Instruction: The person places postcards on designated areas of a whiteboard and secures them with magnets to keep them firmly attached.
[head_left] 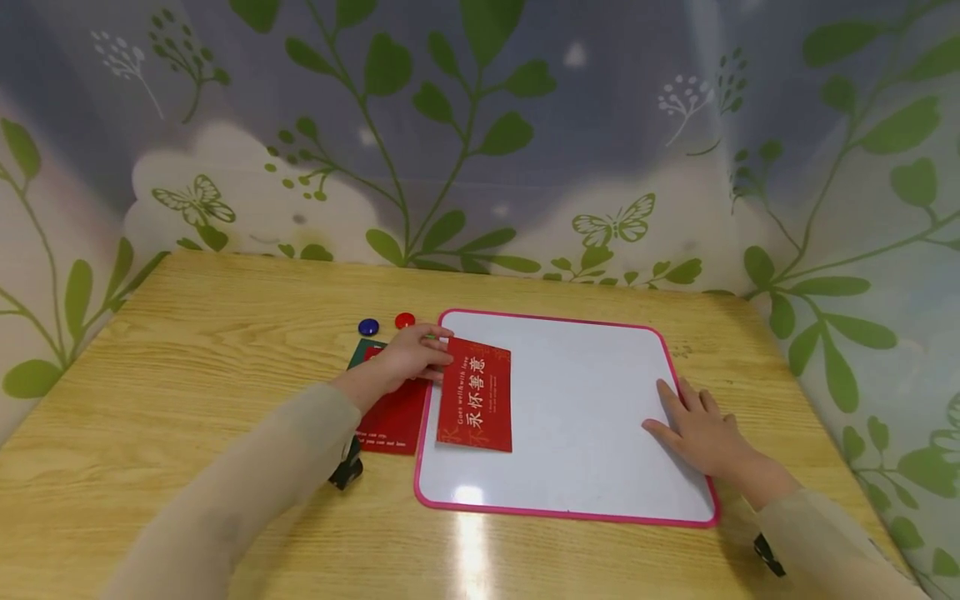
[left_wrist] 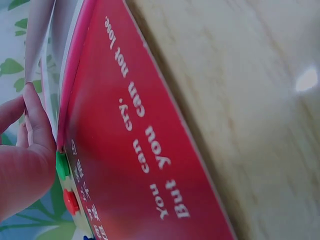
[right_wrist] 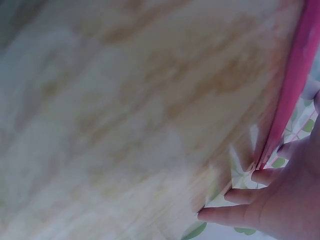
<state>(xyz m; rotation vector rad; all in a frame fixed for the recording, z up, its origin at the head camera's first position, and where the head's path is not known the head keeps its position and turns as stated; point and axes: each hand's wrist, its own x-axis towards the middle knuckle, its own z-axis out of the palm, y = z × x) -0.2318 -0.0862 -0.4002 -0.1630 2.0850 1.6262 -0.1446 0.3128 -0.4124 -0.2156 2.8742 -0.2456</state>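
Note:
My left hand (head_left: 405, 357) pinches a red card (head_left: 477, 404) with white lettering by its left edge. That card lies over the left part of a pink-framed whiteboard (head_left: 585, 417); in the left wrist view it appears nearly edge-on. Beneath my left forearm, other cards lie beside the board: a red card (left_wrist: 115, 130) with white print and a dark green one (head_left: 362, 352). My right hand (head_left: 705, 429) rests with spread fingers on the board's right edge. In the right wrist view, several fingertips (right_wrist: 215, 215) reach past the pink frame (right_wrist: 295, 75) onto the table.
Round magnets sit at the board's upper left: a blue one (head_left: 368, 327), a red one (head_left: 405, 320) and a green one (left_wrist: 62, 165), mostly hidden by my left hand in the head view. A leaf-patterned curtain (head_left: 480, 150) hangs behind the wooden table (head_left: 187, 375).

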